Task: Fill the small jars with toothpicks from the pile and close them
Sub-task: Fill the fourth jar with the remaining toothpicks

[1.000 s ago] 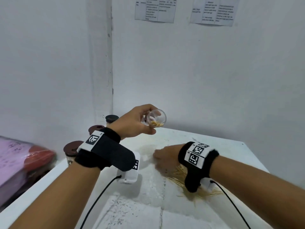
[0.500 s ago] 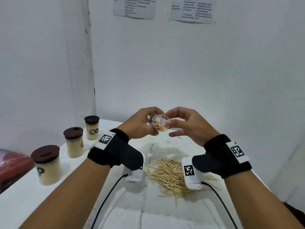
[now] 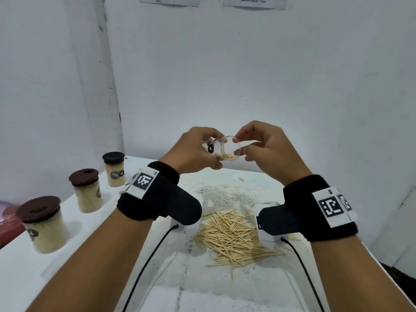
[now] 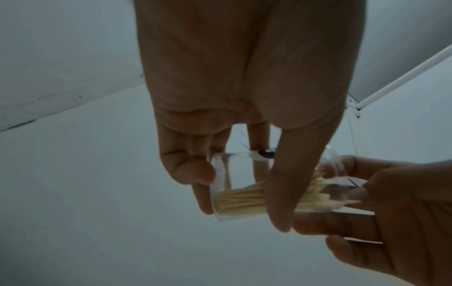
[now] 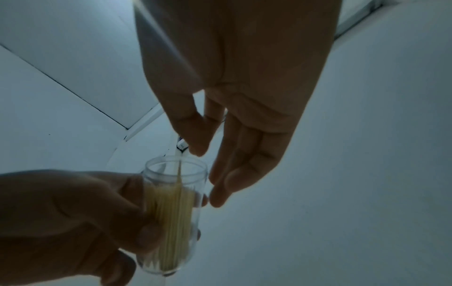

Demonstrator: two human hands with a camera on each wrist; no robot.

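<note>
My left hand (image 3: 198, 152) grips a small clear jar (image 3: 226, 149) in the air above the table, tilted on its side with its open mouth toward the right. A low layer of toothpicks (image 4: 239, 201) lies inside it. My right hand (image 3: 258, 149) is at the jar's mouth, and its thumb and forefinger pinch a toothpick (image 5: 179, 174) whose tip points into the opening of the jar (image 5: 171, 212). The loose toothpick pile (image 3: 231, 237) lies on the table below, between my wrists. No lid for this jar is in view.
Three filled jars with brown lids stand in a row along the table's left edge: near (image 3: 42, 224), middle (image 3: 86, 190) and far (image 3: 114, 168). The white table (image 3: 78, 278) meets white walls at the back. Something red and pink (image 3: 6, 221) lies off the table's left side.
My right hand has risen from the pile to the jar's mouth with a toothpick. The left hand has kept the jar raised and turned its mouth to the right.
</note>
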